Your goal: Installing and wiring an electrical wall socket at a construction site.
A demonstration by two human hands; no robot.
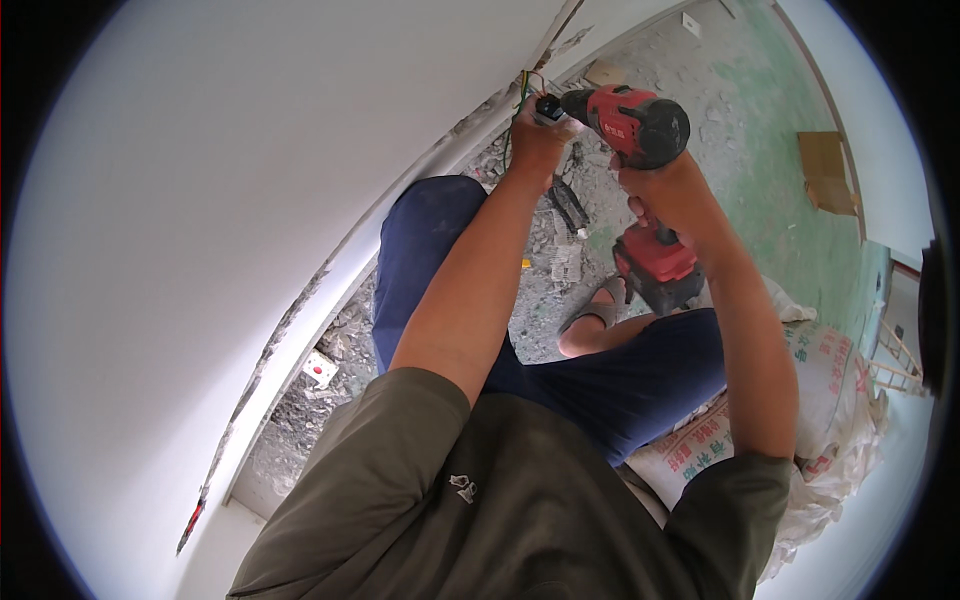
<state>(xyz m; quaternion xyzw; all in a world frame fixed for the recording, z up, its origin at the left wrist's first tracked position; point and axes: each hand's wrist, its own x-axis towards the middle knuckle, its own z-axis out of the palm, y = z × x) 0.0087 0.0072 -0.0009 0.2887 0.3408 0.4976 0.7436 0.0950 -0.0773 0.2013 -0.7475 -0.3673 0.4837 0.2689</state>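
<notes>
My right hand [655, 185] is wrapped round the handle of a red and black cordless drill [622, 115]. The drill's nose points left, its battery hanging below my wrist. At the wall, my left hand [543, 138] is closed on a small black and white electrical fitting [548, 107], right by the drill's tip. Whether the tip touches it I cannot tell. Thin coloured wires [523, 88] rise beside the fitting along the wall's edge. Below my left hand, dark-handled pliers [568, 206] lie on the rubble.
A white wall [250, 170] with a chipped groove runs along my left. Broken plaster and dust [700, 120] cover the floor. A cardboard box [826, 170] stands at the right. Printed sacks [690, 455] lie beside my leg. A white socket plate [320, 369] rests on rubble at left.
</notes>
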